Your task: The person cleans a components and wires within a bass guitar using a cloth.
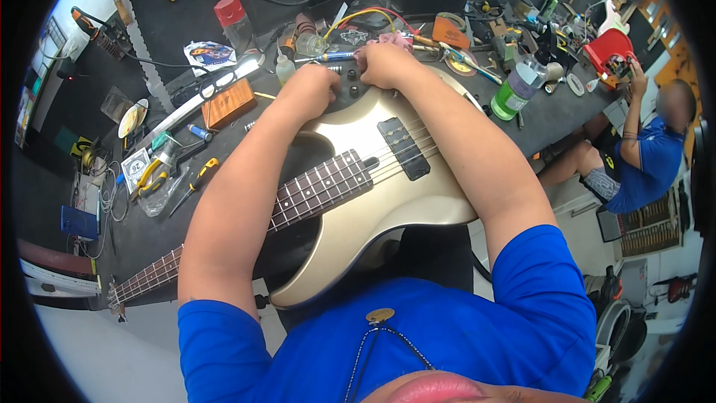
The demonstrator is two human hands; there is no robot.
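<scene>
A gold electric bass guitar (440, 198) lies across the bench edge in front of me, its neck pointing to the lower left. My left hand (319, 91) is closed at the body's far edge, its fingertips curled and mostly hidden. Across from it my right hand (389, 67) is also closed, fingers bent inward, and what they hold, if anything, does not show. Small dark knobs (353, 92) sit between the two hands. A pink cloth (403, 40) touches or lies just behind my right hand. Beyond my left hand stands a small dropper bottle (285, 69).
Left on the bench are a wooden block (229, 103), yellow-handled pliers (151, 177) and a screwdriver (195, 183). A green-liquid spray bottle (514, 93) stands right, a red-capped bottle (234, 21) at the back. At far right, a person in blue (649, 145) handles a red object (613, 56).
</scene>
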